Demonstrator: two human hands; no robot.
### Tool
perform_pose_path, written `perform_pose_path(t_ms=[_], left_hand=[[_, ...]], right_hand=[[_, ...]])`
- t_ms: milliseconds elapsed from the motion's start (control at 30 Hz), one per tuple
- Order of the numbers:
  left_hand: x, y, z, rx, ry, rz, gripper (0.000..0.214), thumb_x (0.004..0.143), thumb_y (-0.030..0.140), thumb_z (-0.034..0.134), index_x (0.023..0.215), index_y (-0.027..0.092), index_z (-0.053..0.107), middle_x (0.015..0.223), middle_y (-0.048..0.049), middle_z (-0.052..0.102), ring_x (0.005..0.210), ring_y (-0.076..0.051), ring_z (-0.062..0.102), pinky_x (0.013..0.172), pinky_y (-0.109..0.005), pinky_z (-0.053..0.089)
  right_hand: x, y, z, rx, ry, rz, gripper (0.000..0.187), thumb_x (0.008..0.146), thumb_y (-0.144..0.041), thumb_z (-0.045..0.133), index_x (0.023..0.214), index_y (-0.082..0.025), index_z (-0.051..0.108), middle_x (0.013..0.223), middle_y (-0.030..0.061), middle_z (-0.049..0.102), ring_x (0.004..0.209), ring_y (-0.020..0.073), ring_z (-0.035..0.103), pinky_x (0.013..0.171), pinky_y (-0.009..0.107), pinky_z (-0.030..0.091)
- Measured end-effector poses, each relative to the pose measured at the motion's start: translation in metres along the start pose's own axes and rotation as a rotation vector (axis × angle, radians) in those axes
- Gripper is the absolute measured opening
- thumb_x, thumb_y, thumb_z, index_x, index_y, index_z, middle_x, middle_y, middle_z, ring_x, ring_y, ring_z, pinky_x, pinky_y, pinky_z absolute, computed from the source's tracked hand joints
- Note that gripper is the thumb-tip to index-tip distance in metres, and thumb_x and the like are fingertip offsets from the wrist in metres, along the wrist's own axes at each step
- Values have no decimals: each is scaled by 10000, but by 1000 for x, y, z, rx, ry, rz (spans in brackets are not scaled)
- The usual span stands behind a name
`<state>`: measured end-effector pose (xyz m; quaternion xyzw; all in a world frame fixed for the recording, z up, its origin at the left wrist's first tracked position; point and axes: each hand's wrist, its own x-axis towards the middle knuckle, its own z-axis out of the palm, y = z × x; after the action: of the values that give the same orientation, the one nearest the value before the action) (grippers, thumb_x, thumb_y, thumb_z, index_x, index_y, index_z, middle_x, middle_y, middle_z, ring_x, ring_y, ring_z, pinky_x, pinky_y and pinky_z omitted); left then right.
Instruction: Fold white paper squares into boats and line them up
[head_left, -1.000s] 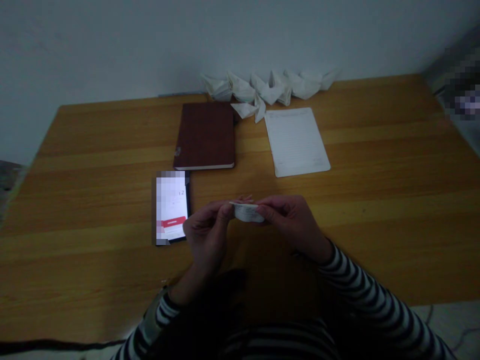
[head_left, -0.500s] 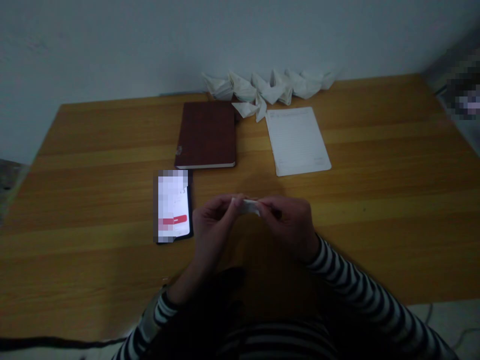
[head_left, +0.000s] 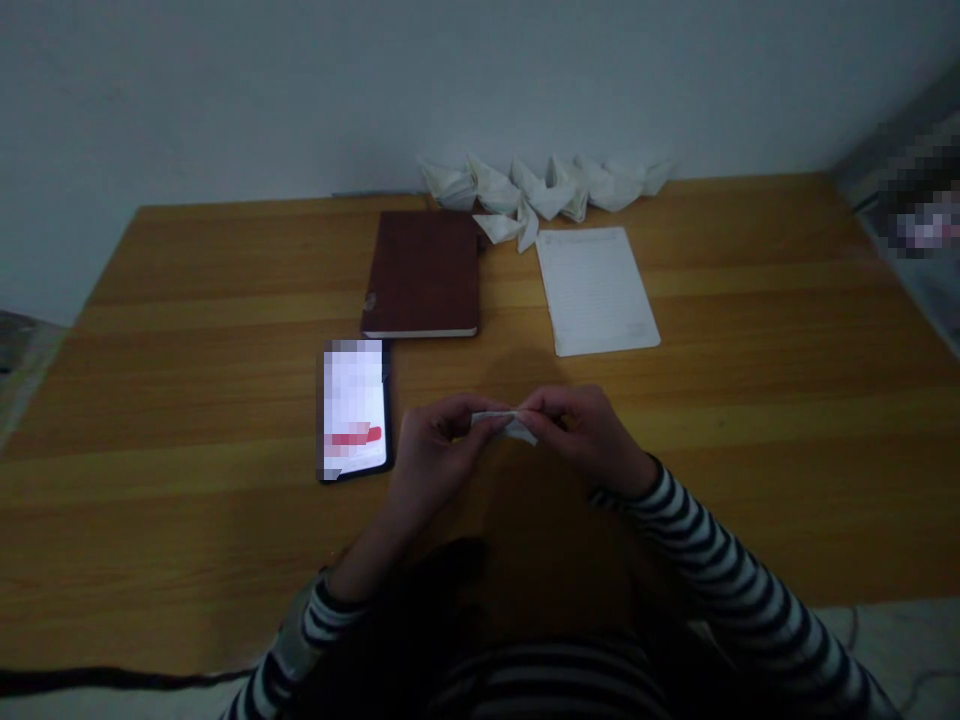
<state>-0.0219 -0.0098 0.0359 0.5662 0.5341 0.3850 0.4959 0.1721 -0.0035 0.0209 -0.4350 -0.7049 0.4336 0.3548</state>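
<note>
A small folded piece of white paper (head_left: 519, 431) is held in the air over the near middle of the table. My left hand (head_left: 442, 450) pinches its left part between thumb and forefinger. From the other side my right hand (head_left: 589, 430) grips its upper edge, its fingertips close to those of the left. The fingers cover much of the paper, so its full shape cannot be made out. Striped sleeves cover both forearms.
On the wooden table (head_left: 750, 400), a lit phone (head_left: 356, 410) lies left of my hands. Beyond are a dark red notebook (head_left: 424, 275) and a lined white sheet (head_left: 598, 290). Several folded paper shapes (head_left: 540, 190) line the wall side. A dark cable (head_left: 127, 682) runs at the lower left.
My fingertips have come closer together on the folded paper, and its lower right part now sticks out below my right fingers. The whole view has shifted slightly.
</note>
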Motion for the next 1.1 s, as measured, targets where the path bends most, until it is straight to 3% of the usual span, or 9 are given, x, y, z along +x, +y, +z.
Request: perform_pose_path(t_ms=[133,300,433,567,667,800,967,1033,1100], left_hand=[[-1,-8,4,47,18,25,86,813,227,709,806,182,781,767,-27,782,708,-160,721,638,-223,545],[0,-10,1,111,-28,-3,223,906,301,602,907,179,789,838,-45,786,728,-166,695,657,-248,522],[5,-9,-8,-113,-205,-117,273,932,342,583,1066,182,760,995,-70,782,820,-171,707,826,-307,544],[9,-13,-10,-318,-304,-261,370,940,426,575,1158,163,718,953,-96,782,773,-171,713,831,-334,549],[10,-18,-6,-332,-316,-299,500,952,549,500,1126,137,723,867,-106,775,737,-181,703,753,-316,547],[11,-20,-3,-205,-391,-274,602,937,634,447,942,122,763,744,-88,749,711,-188,676,678,-280,511],[14,-16,-5,-88,-375,-203,590,993,523,406,746,114,752,636,-73,710,578,-137,597,630,-256,459],[15,-15,-6,-121,-307,-180,532,1000,480,416,829,107,755,594,-59,686,576,-137,605,626,-253,461],[15,-15,-7,-182,-238,-168,426,985,441,476,1103,103,708,600,-34,686,579,-142,628,611,-248,469]], right_hand=[[0,3,9,-8,69,28,252,895,-326,652,720,-148,688,555,-36,580,491,73,478,482,196,336],[1,5,13,-29,106,12,252,913,-303,629,719,-153,687,602,-15,639,542,88,559,530,203,401],[3,11,-3,111,57,62,176,935,-281,577,902,-177,715,781,24,733,685,126,676,628,239,517],[5,18,-12,364,62,213,228,949,-359,555,972,-174,686,704,16,718,578,134,695,533,244,555],[6,19,-4,322,73,207,191,951,-310,543,943,-179,681,671,6,705,553,133,689,521,240,560],[5,16,6,178,46,121,177,960,-211,506,949,-202,683,732,3,721,590,131,693,592,264,581],[2,15,-5,367,-130,141,330,1018,-227,403,1320,-261,531,869,20,731,749,156,719,726,333,609],[2,15,-11,402,-188,98,409,1020,-213,395,1419,-290,444,1000,37,726,838,153,711,802,354,599],[3,15,-13,370,-189,20,424,992,-195,462,1403,-296,486,1186,60,689,946,156,693,852,356,582]])
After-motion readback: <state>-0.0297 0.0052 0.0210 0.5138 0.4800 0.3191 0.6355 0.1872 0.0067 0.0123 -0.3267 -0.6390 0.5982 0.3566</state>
